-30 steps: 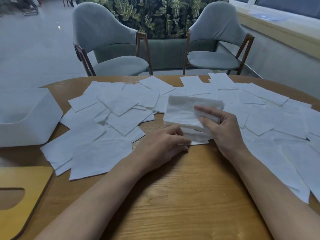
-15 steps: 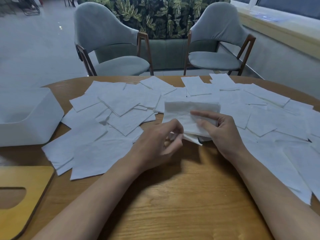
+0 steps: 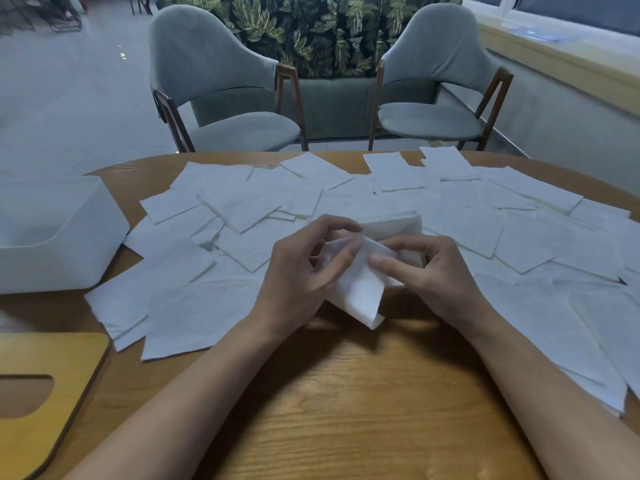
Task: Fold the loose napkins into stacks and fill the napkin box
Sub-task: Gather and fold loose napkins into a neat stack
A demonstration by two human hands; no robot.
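Raised off the wooden table (image 3: 346, 410), the napkin (image 3: 360, 292) sits pinched between left hand (image 3: 298, 275) and right hand (image 3: 440, 271) fingers (image 3: 384, 263)

White napkins (image 3: 242, 209), white box (image 3: 52, 244), tan wood-grain table (image 3: 346, 410), grey chairs (image 3: 214, 81), leaf-print sofa (image 3: 329, 29).

Reaches forward with both bare forearms, wrists angled inward toward each other. Pinches a folded napkin (image 3: 360, 292) with the left hand (image 3: 298, 275), fingers (image 3: 337, 265) curled around its left side. Grips the same napkin from the right with the right hand (image 3: 436, 271), fingers bent, thumb lying on top.
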